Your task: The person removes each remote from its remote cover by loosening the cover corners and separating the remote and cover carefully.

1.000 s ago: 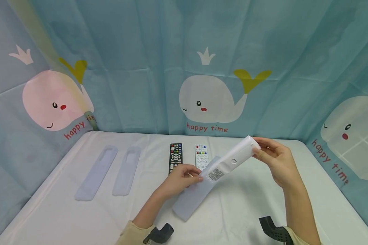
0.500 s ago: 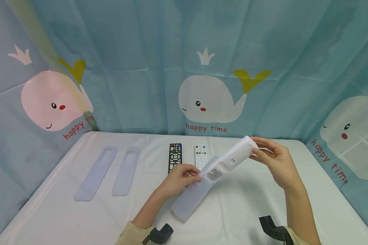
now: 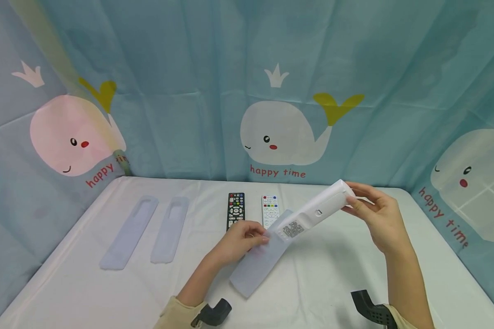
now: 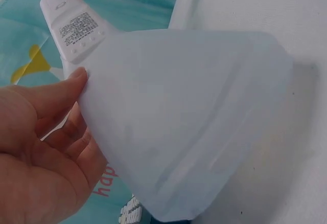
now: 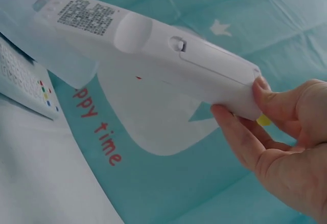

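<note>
A white remote control is held aslant above the table, its back with a printed code label facing up. My right hand pinches its upper end between thumb and fingers, as the right wrist view also shows. The remote's lower end meets the opening of a translucent silicone remote cover; how deep it sits inside is hard to tell. My left hand pinches the cover's edge near that opening. In the left wrist view, the thumb lies on top of the cover, close to the remote.
Behind my left hand lie a black remote, partly hidden, and a smaller white remote. Two more translucent covers lie flat on the left of the white-covered table. A whale-print curtain hangs behind.
In the last half second, my right hand and the white remote have moved slightly up and right, away from the cover. My left hand and the cover have hardly moved.
</note>
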Motion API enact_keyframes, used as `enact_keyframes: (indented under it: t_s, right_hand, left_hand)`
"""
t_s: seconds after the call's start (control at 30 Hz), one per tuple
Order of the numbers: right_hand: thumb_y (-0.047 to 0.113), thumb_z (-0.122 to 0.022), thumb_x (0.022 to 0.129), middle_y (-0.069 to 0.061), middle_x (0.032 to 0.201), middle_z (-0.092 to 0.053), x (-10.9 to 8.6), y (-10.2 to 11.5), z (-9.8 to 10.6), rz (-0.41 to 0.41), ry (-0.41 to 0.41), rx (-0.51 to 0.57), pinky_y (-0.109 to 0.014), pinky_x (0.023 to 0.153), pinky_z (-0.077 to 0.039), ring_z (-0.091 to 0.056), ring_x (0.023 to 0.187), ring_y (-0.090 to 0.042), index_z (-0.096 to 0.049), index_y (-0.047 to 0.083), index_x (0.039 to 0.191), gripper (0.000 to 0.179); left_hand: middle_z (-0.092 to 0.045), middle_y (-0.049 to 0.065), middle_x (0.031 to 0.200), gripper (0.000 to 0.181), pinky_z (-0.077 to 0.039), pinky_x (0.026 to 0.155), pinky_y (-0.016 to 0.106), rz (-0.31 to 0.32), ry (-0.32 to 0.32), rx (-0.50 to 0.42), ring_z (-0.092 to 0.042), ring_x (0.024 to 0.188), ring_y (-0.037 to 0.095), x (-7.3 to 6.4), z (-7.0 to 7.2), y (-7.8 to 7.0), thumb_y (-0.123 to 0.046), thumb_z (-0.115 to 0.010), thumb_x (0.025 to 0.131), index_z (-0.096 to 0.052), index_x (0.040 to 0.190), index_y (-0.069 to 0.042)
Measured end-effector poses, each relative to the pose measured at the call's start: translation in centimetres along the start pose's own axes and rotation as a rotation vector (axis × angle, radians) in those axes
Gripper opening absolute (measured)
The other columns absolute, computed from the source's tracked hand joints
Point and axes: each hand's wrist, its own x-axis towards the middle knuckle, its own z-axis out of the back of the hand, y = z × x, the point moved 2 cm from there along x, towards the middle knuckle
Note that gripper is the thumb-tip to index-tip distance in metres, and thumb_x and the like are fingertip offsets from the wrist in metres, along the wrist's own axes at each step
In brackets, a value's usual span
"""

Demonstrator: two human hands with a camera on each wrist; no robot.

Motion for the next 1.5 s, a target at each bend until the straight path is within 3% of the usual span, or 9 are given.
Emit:
enact_keyframes:
  t_s: [0.57,0.9,1.17,1.5]
  right_hand:
    - [0.004,-0.067,0.102,0.002,0.122,-0.059,-0.2,-0.1,2.1,-0.102,-0.206,0.036,-0.019,0.08,-0.06,-0.071,0.1,-0.004,-0.068,0.002,0.135,0.032]
    - [0.001,-0.064,0.103,0.002,0.119,-0.059,-0.1,-0.2,2.3,-0.123,-0.261,0.042,-0.019,0.077,-0.06,-0.07,0.098,-0.003,-0.066,0.0,0.138,0.035]
    - [0.004,-0.062,0.105,0.006,0.12,-0.057,0.2,-0.5,2.0,-0.14,-0.3,-0.092,-0.015,0.075,-0.059,-0.068,0.098,0.0,-0.06,-0.006,0.142,0.039]
    - [0.018,-0.061,0.108,0.016,0.124,-0.055,0.0,-0.6,1.9,-0.16,-0.305,-0.313,-0.012,0.081,-0.057,-0.065,0.1,0.001,-0.06,-0.001,0.146,0.043]
  left_hand:
    - [-0.07,0.004,0.087,0.014,-0.05,0.065,0.026,0.023,0.002,0.014,-0.059,0.073,0.011,-0.5,1.2,-0.3,-0.01,-0.073,0.098,-0.076,0.108,0.0]
    - [-0.071,0.003,0.088,0.015,-0.051,0.067,0.027,0.039,-0.014,-0.005,-0.059,0.074,0.011,-0.8,1.9,-0.1,-0.011,-0.073,0.099,-0.075,0.11,0.0]
    - [-0.073,0.006,0.091,0.018,-0.05,0.064,0.027,0.023,-0.035,-0.002,-0.06,0.074,0.011,-1.0,3.0,0.0,-0.009,-0.073,0.098,-0.074,0.111,0.002]
    - [-0.07,0.004,0.089,0.021,-0.046,0.059,0.025,0.025,-0.057,-0.019,-0.055,0.073,0.012,-1.5,4.0,0.4,-0.008,-0.072,0.099,-0.073,0.114,0.006]
